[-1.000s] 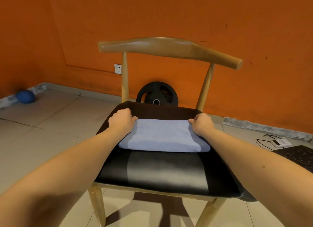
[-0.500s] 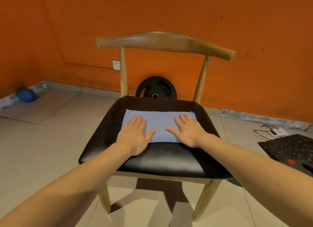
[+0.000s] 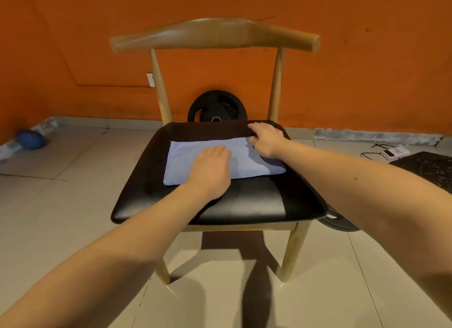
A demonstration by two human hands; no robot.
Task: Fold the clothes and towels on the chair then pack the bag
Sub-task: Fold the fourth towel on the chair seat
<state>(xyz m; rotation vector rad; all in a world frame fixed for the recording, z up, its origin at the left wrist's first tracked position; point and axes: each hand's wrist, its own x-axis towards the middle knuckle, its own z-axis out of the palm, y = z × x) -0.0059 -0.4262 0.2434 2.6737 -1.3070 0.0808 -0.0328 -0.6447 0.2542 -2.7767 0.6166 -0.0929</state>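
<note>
A light blue folded towel [image 3: 186, 156] lies flat on the black seat of a wooden chair [image 3: 244, 203]. My left hand [image 3: 211, 168] presses palm-down on the towel's middle near its front edge, fingers straight. At the towel's far right corner, my right hand [image 3: 266, 138] has its thumb and fingers closing on the corner. No bag is in view.
A black weight plate [image 3: 216, 107] leans on the orange wall behind the chair. A blue ball [image 3: 30, 139] sits on the floor far left. At the right lie a black mat [image 3: 425, 166], a white device with cables [image 3: 395, 152] and a dark round object [image 3: 340, 223].
Both hands were gripping the towel's ends, then lay flat on it. Now my right hand has moved to the far right corner, while my left hand stays pressed on the middle.
</note>
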